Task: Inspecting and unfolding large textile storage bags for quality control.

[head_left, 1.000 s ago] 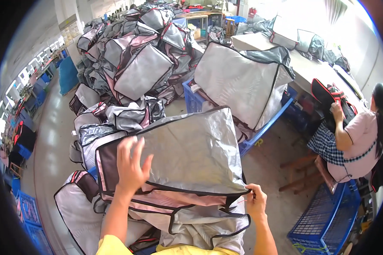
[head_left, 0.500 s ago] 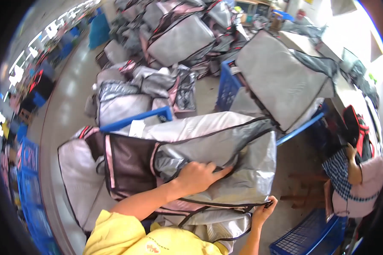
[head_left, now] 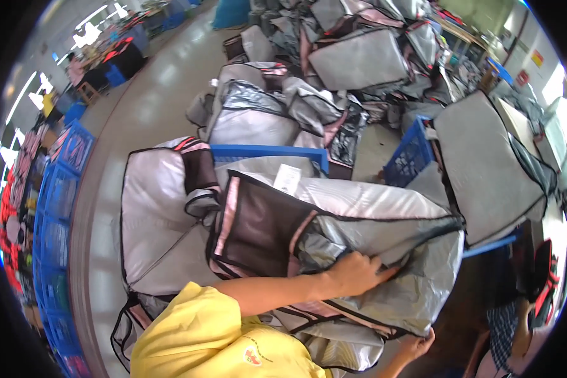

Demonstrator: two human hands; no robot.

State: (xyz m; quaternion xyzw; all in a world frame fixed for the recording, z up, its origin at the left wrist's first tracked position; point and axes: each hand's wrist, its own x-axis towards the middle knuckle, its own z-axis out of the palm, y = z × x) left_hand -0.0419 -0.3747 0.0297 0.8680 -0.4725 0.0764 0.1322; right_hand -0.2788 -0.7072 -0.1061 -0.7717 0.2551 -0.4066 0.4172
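A large grey insulated bag [head_left: 372, 198] with black-bound edges and a shiny silver lining lies spread in front of me. Its dark mesh panel [head_left: 268, 220] with pink strips is at the left. My left hand [head_left: 357, 275] reaches into the bag's mouth, index finger stretched over the lining and the others partly bent; it grasps nothing visible. At the near right corner, my right hand [head_left: 417, 346] pinches the bag's bound edge between closed fingers. Beneath and to the left lie more grey bag pieces [head_left: 164, 208], and a white label [head_left: 287, 179] shows on the far side.
A blue crate's rim [head_left: 277, 151] shows beyond the bag, with stacked grey bags [head_left: 255, 126] behind. Farther back rises a big heap of bags [head_left: 359, 60]. Another blue crate [head_left: 412, 151] holds a large grey bag [head_left: 488, 170]. Blue crates [head_left: 53, 239] line the left; a co-worker's checked sleeve [head_left: 501, 334] is at right.
The view has swung, so the scene sits further right and lower. My left hand stays inside the bag and my right hand keeps its pinch on the corner.
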